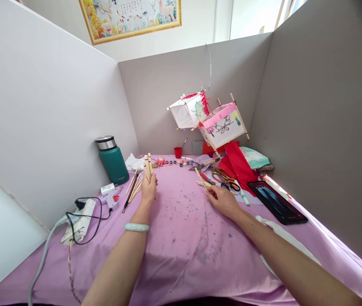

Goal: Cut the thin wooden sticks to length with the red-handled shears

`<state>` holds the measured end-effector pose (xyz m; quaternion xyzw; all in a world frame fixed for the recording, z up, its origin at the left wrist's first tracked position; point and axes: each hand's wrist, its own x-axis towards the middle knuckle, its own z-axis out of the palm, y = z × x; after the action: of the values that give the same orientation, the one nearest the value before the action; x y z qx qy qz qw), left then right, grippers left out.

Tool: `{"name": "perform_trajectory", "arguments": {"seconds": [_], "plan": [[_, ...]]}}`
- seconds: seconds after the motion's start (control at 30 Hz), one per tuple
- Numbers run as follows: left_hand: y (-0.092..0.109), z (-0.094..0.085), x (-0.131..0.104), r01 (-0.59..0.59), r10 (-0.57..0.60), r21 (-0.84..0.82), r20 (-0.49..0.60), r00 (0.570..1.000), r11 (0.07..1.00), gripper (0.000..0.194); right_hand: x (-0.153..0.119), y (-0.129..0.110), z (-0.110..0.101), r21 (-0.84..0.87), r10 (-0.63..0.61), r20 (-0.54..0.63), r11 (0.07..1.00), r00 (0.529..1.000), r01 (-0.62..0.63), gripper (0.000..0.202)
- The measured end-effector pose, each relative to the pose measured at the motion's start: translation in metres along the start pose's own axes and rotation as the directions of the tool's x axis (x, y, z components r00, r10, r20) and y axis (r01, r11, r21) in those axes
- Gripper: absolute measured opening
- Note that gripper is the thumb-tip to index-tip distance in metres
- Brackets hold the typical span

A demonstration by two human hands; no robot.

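My left hand (149, 187) is closed round a bundle of thin wooden sticks (148, 166), which point up from the fist; some have dark marks near the top. On the right, the fingers of my right hand (222, 199) pinch a single wooden stick (202, 179), slanting up and to the left. A few more sticks lie on the table just beyond these fingers. Black-handled scissors (230, 187) and pliers with red handles (207, 178) rest close to my right hand. Beside my left hand lie loose sticks (136, 191) and a dark brush (130, 193).
Two paper lanterns with stick frames (224, 124) hang at the back. At left stand a green bottle (114, 163), a glue gun (109, 199) and a power strip (82, 221) with cords. Red cloth (240, 168) and a phone (276, 202) lie right. Grey partitions enclose the pink-covered table (181, 242).
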<state>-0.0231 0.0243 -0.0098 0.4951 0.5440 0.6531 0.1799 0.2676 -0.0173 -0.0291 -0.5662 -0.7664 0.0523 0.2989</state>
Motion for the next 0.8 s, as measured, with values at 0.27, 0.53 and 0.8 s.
{"name": "perform_trajectory", "arguments": {"seconds": [0.27, 0.53, 0.8], "plan": [[0.014, -0.004, -0.004, -0.064, 0.060, -0.151, -0.033, 0.998, 0.986, 0.022, 0.000, 0.002, 0.002, -0.002, -0.007, -0.009, 1.000, 1.000, 0.007, 0.014], [0.015, -0.001, -0.004, -0.067, 0.067, -0.300, -0.010, 0.998, 0.951, 0.030, -0.001, 0.001, 0.001, -0.006, -0.011, 0.025, 1.000, 1.000, 0.011, 0.012], [0.014, -0.001, -0.003, -0.049, 0.034, -0.291, -0.056, 0.998, 0.955, 0.038, -0.001, -0.002, -0.002, 0.002, 0.030, -0.031, 1.000, 0.999, -0.030, 0.023]]}}
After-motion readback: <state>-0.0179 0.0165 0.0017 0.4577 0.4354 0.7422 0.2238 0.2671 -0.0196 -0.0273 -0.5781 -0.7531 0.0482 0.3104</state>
